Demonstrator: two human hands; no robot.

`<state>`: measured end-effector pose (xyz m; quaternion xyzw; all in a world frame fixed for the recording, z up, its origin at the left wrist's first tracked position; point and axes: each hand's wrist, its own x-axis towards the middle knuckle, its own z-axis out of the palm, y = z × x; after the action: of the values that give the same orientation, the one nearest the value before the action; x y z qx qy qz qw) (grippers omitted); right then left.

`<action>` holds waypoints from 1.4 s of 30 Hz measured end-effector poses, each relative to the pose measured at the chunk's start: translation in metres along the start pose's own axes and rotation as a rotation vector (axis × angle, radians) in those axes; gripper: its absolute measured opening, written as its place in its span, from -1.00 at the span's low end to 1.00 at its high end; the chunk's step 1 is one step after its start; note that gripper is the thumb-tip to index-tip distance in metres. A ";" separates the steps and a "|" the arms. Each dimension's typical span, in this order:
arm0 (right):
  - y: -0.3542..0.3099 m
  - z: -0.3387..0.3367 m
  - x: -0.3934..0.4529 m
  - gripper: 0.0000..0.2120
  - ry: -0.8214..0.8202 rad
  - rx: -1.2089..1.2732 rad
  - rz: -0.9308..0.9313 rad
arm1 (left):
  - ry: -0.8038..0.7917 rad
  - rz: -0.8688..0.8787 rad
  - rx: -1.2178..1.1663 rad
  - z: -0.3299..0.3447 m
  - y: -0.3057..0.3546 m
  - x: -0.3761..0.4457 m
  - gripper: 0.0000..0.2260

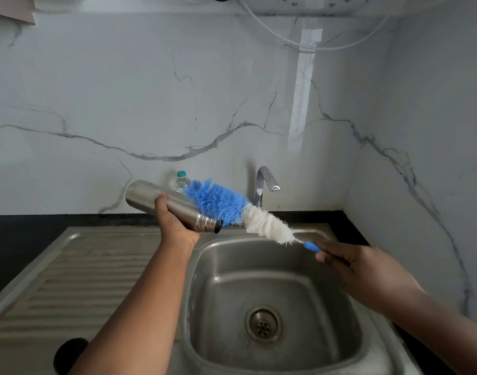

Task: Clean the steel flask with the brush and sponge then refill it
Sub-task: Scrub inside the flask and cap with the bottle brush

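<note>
Both hands hold things above the sink. Left hand curls round the steel flask, which lies tilted, its threaded open mouth pointing right and near. Right hand pinches the blue handle of the bottle brush; its blue and white bristles lie outside the flask, just beside the mouth. Below sits a dull stainless sink with a ribbed drainboard to the left, set in a black counter. Far behind stand a curved chrome tap, a clear plastic bottle, and a glossy grey-veined marble wall.
</note>
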<state>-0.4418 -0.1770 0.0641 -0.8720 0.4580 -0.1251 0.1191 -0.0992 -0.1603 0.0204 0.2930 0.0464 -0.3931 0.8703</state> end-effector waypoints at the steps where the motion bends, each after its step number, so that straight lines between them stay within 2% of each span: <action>1: 0.002 0.001 0.001 -0.70 0.000 0.012 0.004 | 0.013 0.015 -0.007 0.000 -0.001 0.001 -0.43; 6: 0.001 0.010 0.002 -0.71 -0.033 0.086 0.045 | -0.084 0.016 -0.071 -0.002 -0.006 0.005 -0.38; 10: -0.004 0.012 0.002 -0.71 -0.030 0.072 0.043 | -0.081 -0.023 0.005 -0.007 -0.003 0.014 -0.37; 14: -0.003 0.011 0.003 -0.71 -0.038 0.069 0.036 | -0.007 -0.063 0.021 -0.003 -0.003 0.015 -0.48; 17: -0.009 0.012 0.003 -0.72 -0.021 0.086 -0.005 | -0.010 -0.079 0.031 -0.003 -0.006 0.014 -0.56; 20: -0.005 0.010 0.010 -0.71 -0.046 0.071 0.047 | -0.023 -0.084 0.060 -0.006 -0.010 0.014 -0.61; 26: -0.002 0.012 0.008 -0.71 -0.030 0.076 0.048 | -0.098 -0.057 0.023 -0.001 -0.009 0.023 -0.46; 31: -0.004 0.011 0.005 -0.71 -0.037 0.055 0.033 | -0.125 -0.066 -0.015 -0.001 -0.008 0.023 -0.51; 35: -0.002 0.009 0.001 -0.72 -0.019 0.094 0.049 | -0.087 -0.060 0.004 -0.004 -0.008 0.019 -0.63; 39: -0.002 0.017 -0.002 -0.72 -0.040 0.157 0.034 | -0.093 -0.028 -0.006 -0.006 -0.010 0.016 -0.54; 42: 0.000 0.019 -0.001 -0.73 -0.043 0.150 0.043 | -0.112 -0.008 0.031 -0.007 -0.008 0.013 -0.54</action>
<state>-0.4363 -0.1749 0.0456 -0.8531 0.4633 -0.1377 0.1966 -0.0955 -0.1693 0.0068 0.2836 -0.0072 -0.4129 0.8655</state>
